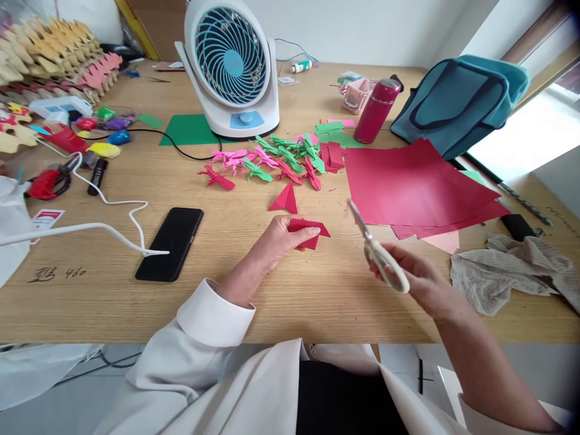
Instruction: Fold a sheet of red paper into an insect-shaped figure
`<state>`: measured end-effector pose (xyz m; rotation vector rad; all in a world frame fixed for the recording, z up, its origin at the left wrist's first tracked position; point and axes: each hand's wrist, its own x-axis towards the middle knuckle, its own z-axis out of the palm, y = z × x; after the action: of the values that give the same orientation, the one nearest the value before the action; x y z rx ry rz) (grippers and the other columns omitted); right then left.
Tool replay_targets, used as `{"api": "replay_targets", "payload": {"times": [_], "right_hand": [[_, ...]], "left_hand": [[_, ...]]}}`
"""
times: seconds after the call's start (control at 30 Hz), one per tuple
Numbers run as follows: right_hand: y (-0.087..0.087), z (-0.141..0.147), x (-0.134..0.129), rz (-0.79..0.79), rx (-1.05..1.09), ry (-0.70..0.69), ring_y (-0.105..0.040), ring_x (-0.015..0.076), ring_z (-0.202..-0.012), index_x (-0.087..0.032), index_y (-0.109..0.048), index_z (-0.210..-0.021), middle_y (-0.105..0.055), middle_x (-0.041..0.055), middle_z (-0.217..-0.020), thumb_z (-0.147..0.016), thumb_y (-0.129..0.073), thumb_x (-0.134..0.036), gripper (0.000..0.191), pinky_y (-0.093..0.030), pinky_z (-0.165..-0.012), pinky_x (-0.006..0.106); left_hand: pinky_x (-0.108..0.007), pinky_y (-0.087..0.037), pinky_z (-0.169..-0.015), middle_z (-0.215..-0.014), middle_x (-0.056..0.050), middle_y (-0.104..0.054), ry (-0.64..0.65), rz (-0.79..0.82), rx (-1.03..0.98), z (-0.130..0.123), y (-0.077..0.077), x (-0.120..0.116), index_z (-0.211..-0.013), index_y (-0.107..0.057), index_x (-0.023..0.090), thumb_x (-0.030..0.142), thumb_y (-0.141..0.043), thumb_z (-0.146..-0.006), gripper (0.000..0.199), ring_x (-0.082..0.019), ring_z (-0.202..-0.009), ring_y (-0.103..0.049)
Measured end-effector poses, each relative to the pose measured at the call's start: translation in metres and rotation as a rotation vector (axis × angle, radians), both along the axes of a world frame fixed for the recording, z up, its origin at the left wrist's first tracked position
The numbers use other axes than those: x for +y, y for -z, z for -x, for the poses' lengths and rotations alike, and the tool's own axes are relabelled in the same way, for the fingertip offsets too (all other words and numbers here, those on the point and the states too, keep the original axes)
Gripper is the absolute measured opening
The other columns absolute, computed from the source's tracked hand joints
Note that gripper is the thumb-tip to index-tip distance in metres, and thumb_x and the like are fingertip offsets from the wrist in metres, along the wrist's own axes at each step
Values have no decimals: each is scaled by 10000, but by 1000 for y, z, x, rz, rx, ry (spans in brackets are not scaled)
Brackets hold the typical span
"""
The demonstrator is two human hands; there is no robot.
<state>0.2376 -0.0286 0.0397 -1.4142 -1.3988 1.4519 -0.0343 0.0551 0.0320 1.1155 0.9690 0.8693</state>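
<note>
My left hand point(285, 238) pinches a small folded piece of red paper point(308, 232) between thumb and fingers, low over the table. To its right, my right hand point(412, 275) grips a pair of scissors point(383, 260) with white handles. The blades look closed and point away from me, apart from the paper. Just beyond my left hand stands a folded red paper triangle point(285, 198). Farther back lies a pile of folded green paper figures point(285, 148), with pink paper figures point(235, 158) and red paper figures point(217, 177) beside it.
Large red paper sheets point(408, 187) lie at the right, near a red thermos point(377, 112) and a teal bag point(457, 103). A white fan point(233, 66) stands at the back. A black phone point(170, 244) with a white cable point(90, 228) lies left; a crumpled cloth point(507, 269) lies right.
</note>
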Motion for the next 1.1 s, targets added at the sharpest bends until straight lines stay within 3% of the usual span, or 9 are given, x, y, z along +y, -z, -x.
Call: {"api": "replay_targets", "payload": {"times": [0.1,0.2,0.37,0.5,1.1], "right_hand": [[-1,32,-11,97,52,1,-563,170,-684,-210,-626,-973,-627,43,-788,-710,-761,-579,472,-458,-590,285],[3,46,-18,138,76,12,-434,118,-586,-203,-558,-810,-508,-16,-687,-680,-802,-529,427,-365,-521,253],[1,48,-26,193,78,-115,-460,151,-671,-195,-589,-998,-510,17,-769,-801,-625,-655,502,-380,-584,283],[-5,55,-33,234,59,-202,-469,158,-674,-200,-562,-961,-518,23,-788,-779,-593,-722,553,-379,-584,287],[-3,69,-41,198,-36,-167,-435,143,-605,-201,-561,-859,-476,-10,-665,-838,-558,-660,459,-337,-539,269]], "left_hand": [[-202,-454,-545,-656,4,-663,7,-19,7,0,-4,-2,-766,-747,151,381,-819,-654,266,-102,-598,-578],[-205,-452,-562,-650,-2,-667,16,-19,14,0,-7,-3,-738,-744,144,363,-804,-669,237,-104,-606,-582],[-224,-483,-599,-686,-32,-718,2,52,-10,-1,-8,-4,-750,-755,148,323,-775,-677,191,-137,-647,-641],[-238,-505,-621,-737,-64,-746,3,68,8,-1,-7,-4,-773,-759,130,297,-746,-680,191,-157,-678,-669],[-258,-530,-604,-681,-58,-740,-1,158,-128,-7,-12,-8,-670,-725,125,189,-692,-645,77,-165,-622,-691]]}}
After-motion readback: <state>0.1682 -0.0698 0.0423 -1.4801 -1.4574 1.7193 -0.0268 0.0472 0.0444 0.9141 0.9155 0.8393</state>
